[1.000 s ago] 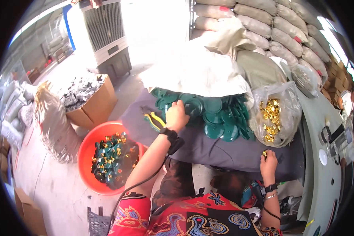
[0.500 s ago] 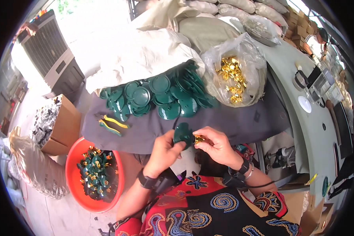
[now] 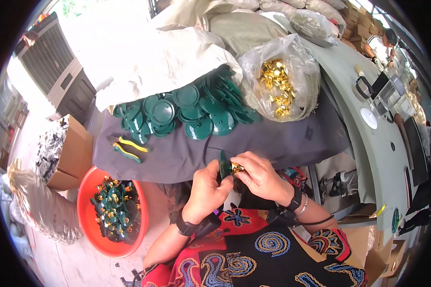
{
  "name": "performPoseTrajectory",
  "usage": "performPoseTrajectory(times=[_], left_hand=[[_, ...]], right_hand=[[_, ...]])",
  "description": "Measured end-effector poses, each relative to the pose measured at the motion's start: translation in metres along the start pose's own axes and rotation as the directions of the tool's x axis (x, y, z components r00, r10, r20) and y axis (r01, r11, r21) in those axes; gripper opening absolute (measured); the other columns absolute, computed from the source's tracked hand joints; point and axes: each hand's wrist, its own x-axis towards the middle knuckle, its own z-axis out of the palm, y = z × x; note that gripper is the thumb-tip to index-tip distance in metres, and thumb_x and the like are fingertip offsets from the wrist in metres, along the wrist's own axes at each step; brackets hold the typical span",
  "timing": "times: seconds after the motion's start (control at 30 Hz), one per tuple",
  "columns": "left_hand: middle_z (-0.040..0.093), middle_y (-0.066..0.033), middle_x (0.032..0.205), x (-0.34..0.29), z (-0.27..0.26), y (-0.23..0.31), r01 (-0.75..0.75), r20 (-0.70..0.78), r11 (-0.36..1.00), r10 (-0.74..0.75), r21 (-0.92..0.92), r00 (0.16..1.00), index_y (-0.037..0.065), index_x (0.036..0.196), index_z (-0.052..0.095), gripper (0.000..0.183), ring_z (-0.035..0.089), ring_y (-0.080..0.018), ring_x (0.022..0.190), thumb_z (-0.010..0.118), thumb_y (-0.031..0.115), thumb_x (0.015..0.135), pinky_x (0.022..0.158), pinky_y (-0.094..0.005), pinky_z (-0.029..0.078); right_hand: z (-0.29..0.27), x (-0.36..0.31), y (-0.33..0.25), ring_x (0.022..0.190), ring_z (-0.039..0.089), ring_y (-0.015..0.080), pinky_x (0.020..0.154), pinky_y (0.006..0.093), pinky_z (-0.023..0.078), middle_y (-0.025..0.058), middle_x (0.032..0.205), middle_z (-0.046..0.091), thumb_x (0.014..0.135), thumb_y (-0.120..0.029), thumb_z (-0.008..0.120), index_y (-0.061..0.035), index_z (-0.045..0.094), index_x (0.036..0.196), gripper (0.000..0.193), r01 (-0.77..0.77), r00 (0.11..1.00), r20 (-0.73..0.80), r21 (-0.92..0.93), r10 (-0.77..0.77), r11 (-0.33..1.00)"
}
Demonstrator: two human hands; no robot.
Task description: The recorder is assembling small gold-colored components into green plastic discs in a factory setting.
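My left hand (image 3: 207,192) is closed on a green plastic disc (image 3: 223,164), which stands edge-on in front of me. The fingers of my right hand (image 3: 259,176) pinch a small shiny gold fitting (image 3: 236,167) against the middle of that disc. Both hands are held just off the near edge of the dark cloth (image 3: 292,146). On the cloth beyond lies a heap of green discs (image 3: 163,112), spilling from a white sack (image 3: 177,57). To its right a clear plastic bag (image 3: 303,91) holds loose gold fittings (image 3: 278,81).
Yellow-and-green pliers (image 3: 130,149) lie on the cloth's left. An orange tub (image 3: 84,215) of green-and-gold assembled pieces (image 3: 116,210) stands below left, near a cardboard box (image 3: 75,150) of grey pieces. A pale curved table (image 3: 364,138) runs along the right; another person (image 3: 382,48) is far right.
The green disc has turned from partly face-on to edge-on. My right fingers stay on the gold fitting against it. The whole view has shifted slightly.
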Motion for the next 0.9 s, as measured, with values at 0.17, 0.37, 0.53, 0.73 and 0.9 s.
performPoseTrajectory(times=[0.17,0.37,0.53,0.73,0.9], left_hand=[[0.052,-0.0193,0.058,0.000,0.001,-0.009,-0.122,0.017,0.986,0.121,0.109,0.993,-0.001,0.072,0.045,0.015,0.055,-0.0358,0.052,0.059,0.001,0.073,0.047,-0.0391,0.041],[0.049,-0.0163,0.059,-0.006,0.005,-0.017,-0.312,0.014,0.926,0.316,0.214,0.949,0.001,0.075,0.044,0.016,0.053,-0.0378,0.052,0.059,0.000,0.070,0.046,-0.0409,0.040],[0.051,-0.0158,0.065,-0.014,-0.002,-0.032,-0.379,0.067,0.845,0.383,0.378,0.921,0.001,0.075,0.044,0.015,0.054,-0.0358,0.054,0.059,0.002,0.070,0.048,-0.0414,0.043],[0.064,0.0000,0.087,-0.022,-0.065,-0.045,0.091,-0.344,0.960,-0.182,-0.265,0.921,0.003,0.099,0.062,0.021,0.055,-0.0049,0.071,0.056,-0.001,0.079,0.059,-0.0202,0.045],[0.064,-0.0027,0.079,-0.065,-0.198,-0.094,0.161,-0.689,0.972,-0.236,-0.172,0.685,0.002,0.098,0.062,0.017,0.051,-0.0046,0.049,0.054,0.009,0.085,0.041,-0.0174,0.037]], right_hand=[[-0.002,0.005,-0.001,0.080,0.060,0.0372,0.067,0.0397,0.050,0.0167,0.089,0.055,0.074,0.004,0.062,0.0035,0.051,0.105,0.033,0.047,0.996,0.086,-0.110,-0.038,0.993],[0.003,0.008,-0.006,0.059,0.060,0.0161,0.054,0.0279,0.051,0.0088,0.077,0.060,0.085,-0.004,0.058,0.0057,0.056,0.095,0.014,-0.483,0.875,0.259,0.426,0.409,0.765],[0.019,0.008,0.002,0.059,0.059,0.0092,0.053,0.0224,0.049,0.0054,0.078,0.063,0.089,-0.010,0.057,0.0036,0.060,0.097,0.016,-0.660,0.735,0.432,0.633,0.523,0.404],[-0.006,0.032,0.030,0.063,0.061,0.0105,0.054,0.0247,0.050,0.0045,0.075,0.061,0.087,-0.019,0.064,0.0000,0.062,0.096,0.021,-0.491,0.867,0.106,0.342,0.486,0.801],[-0.067,0.032,0.110,0.077,0.064,0.0302,0.067,0.0390,0.050,0.0197,0.083,0.064,0.076,-0.022,0.070,0.0002,0.062,0.100,0.033,-0.514,0.852,-0.355,-0.432,0.385,0.741]])
